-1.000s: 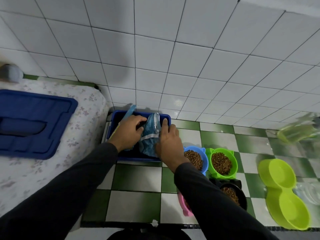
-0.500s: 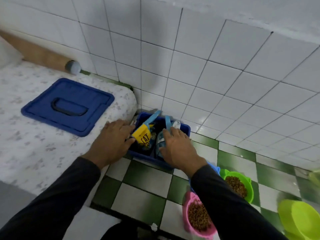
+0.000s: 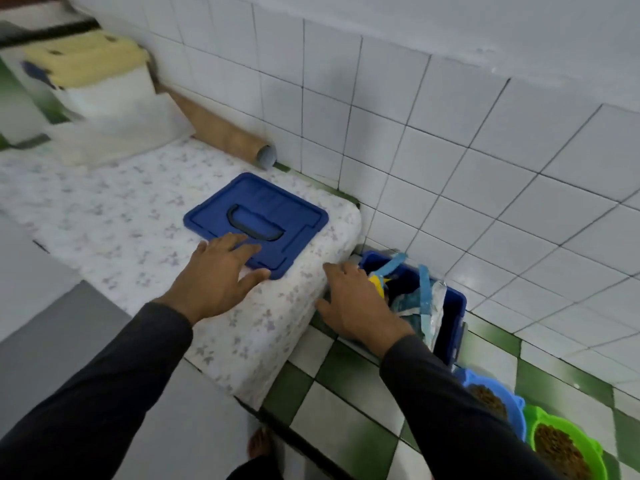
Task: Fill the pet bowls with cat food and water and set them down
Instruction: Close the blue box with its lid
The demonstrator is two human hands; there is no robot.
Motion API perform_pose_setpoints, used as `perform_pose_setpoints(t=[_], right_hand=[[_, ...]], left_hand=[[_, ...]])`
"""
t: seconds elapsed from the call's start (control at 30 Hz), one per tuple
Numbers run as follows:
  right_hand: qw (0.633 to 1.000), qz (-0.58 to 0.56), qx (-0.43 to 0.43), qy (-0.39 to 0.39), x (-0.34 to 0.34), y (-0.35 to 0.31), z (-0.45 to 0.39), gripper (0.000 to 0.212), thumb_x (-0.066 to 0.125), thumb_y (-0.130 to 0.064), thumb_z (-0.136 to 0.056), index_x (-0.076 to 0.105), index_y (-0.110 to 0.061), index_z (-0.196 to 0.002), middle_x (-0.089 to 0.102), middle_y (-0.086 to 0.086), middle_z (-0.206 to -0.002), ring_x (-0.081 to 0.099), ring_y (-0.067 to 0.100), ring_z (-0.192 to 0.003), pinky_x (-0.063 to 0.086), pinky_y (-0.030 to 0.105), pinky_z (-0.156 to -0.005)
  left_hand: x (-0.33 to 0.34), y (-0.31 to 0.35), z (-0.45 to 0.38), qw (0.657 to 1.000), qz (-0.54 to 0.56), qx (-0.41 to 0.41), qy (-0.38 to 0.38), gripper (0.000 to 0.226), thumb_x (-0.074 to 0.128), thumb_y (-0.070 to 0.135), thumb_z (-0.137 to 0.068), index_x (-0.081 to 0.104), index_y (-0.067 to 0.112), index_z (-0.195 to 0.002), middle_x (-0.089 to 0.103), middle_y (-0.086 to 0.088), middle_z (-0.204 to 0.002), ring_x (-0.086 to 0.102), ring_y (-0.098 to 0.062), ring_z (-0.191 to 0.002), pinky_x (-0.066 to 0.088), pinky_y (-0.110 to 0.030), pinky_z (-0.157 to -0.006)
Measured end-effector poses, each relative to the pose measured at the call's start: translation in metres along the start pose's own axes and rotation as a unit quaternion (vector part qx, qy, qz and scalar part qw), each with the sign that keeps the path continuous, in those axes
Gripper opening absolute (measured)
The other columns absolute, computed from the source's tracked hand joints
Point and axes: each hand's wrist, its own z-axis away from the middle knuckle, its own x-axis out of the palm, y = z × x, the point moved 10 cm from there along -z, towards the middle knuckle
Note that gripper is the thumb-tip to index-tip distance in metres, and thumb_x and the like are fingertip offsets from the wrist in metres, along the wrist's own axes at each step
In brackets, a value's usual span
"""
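**Left hand on the blue lid, right hand beside the food box**

The left hand (image 3: pixel 216 271) lies with fingers spread and straight on the near corner of the blue lid (image 3: pixel 258 221), which sits flat on the flower-patterned mattress (image 3: pixel 114 216). The hand presses or touches it only; nothing is gripped.

The right hand (image 3: pixel 356 306) hangs with loosely spread fingers over the gap between the mattress edge and the blue box (image 3: pixel 450 323). It holds nothing; whether it touches the box rim cannot be told.

The box stands on the green and white tiled floor (image 3: pixel 339 386) against the white tiled wall (image 3: pixel 450 150). Inside it are food bags (image 3: pixel 419 303), pale blue and silver, with a yellow one partly hidden behind the right hand.

Right of the box, at the lower edge of the view, a blue bowl (image 3: pixel 512 410) and a green bowl (image 3: pixel 588 448) stand side by side on the floor, each filled with brown cat food (image 3: pixel 557 448).

A brown cardboard tube (image 3: pixel 221 129) lies along the wall at the back of the mattress, and a blurred pile of bedding (image 3: pixel 90 84) sits at its far end.
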Motion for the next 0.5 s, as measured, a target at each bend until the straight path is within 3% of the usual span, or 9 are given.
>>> perform_pose_setpoints(t=[0.23,0.4,0.5], right_hand=[[0.995,-0.081,0.065,-0.001,0.005,-0.039,-0.051,0.071,0.056,-0.053,-0.097,0.030,-0.018,-0.153,0.043,0.016,-0.139,0.042,0.034,-0.128,0.043,0.042,-0.105],[0.990,-0.071,0.119,0.022,0.006,-0.050,-0.081,0.083,0.052,-0.062,-0.096,0.017,-0.022,-0.159,0.034,0.018,-0.150,0.033,0.035,-0.136,0.040,0.045,-0.108],[0.985,-0.073,0.153,0.037,0.004,-0.050,-0.098,0.086,0.051,-0.066,-0.094,0.017,-0.023,-0.160,0.030,0.020,-0.152,0.031,0.036,-0.139,0.039,0.046,-0.109]], left_hand=[[-0.012,-0.073,-0.039,0.999,0.038,-0.031,-0.010,0.105,0.013,0.092,-0.083,0.044,0.023,-0.155,0.038,-0.010,-0.161,0.037,-0.031,-0.146,0.038,-0.048,-0.117],[-0.014,-0.113,-0.068,0.997,0.061,-0.048,-0.004,0.077,0.043,0.070,-0.095,0.038,0.025,-0.158,0.033,-0.008,-0.161,0.034,-0.028,-0.146,0.039,-0.044,-0.117],[-0.013,-0.132,-0.085,0.997,0.060,-0.054,-0.002,0.071,0.047,0.063,-0.099,0.036,0.025,-0.159,0.035,-0.009,-0.159,0.032,-0.029,-0.145,0.039,-0.044,-0.116]])
